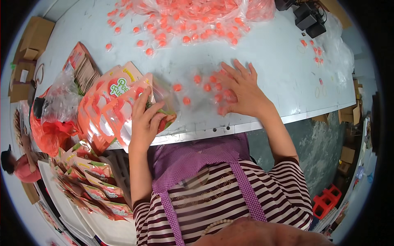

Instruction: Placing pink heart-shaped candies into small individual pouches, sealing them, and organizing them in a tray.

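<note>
My left hand (144, 123) grips a pink-and-red printed pouch (165, 103) by its side near the table's front edge. The pouch lies tilted, with its opening facing right. Beneath and left of it, several similar flat pouches (100, 96) overlap in a fan. My right hand (248, 93) is spread over a small group of individually wrapped red-orange candies (207, 87), its thumb and fingertips at the group's right side. Some candies are partly hidden under its fingers. A short stretch of tabletop separates the candies from the pouch.
A large heap of wrapped candies (197, 18) covers the far middle of the table (283, 78). Black devices (310, 19) and clear plastic film (336, 45) are at far right. Filled pouches (90, 180) fill a white tray (108, 231) at lower left. Another person (25, 166) is farther left.
</note>
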### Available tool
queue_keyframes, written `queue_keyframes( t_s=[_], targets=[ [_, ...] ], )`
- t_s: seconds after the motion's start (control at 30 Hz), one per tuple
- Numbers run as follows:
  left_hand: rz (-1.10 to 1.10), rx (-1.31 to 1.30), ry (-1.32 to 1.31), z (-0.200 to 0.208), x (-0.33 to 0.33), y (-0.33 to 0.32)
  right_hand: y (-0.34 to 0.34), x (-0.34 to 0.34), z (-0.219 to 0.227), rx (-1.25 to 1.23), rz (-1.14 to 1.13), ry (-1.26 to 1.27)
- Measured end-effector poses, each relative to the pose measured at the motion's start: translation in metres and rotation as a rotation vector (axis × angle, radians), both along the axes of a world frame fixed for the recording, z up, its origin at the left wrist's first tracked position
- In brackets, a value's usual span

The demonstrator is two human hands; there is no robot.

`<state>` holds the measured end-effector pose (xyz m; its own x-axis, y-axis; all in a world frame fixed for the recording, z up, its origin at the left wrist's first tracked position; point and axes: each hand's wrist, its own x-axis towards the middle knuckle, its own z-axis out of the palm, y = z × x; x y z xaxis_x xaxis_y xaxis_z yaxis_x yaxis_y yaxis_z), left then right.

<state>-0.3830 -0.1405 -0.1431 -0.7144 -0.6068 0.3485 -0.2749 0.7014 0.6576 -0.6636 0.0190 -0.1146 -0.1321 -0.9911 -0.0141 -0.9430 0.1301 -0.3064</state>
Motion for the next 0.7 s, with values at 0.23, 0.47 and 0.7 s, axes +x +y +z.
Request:
queue_keyframes(
  t_s=[0.23,0.47,0.7],
  targets=[
    [-0.064,-0.075,-0.167,0.019,-0.013,0.013,0.002,0.006,-0.024,-0.240,0.028,0.044],
    [-0.071,-0.090,-0.171,0.023,-0.019,0.010,0.007,0.004,-0.037,-0.394,0.113,0.085],
    [-0.048,-0.068,-0.167,0.022,-0.015,0.012,-0.003,-0.002,-0.030,-0.555,-0.020,-0.242]
  ],
)
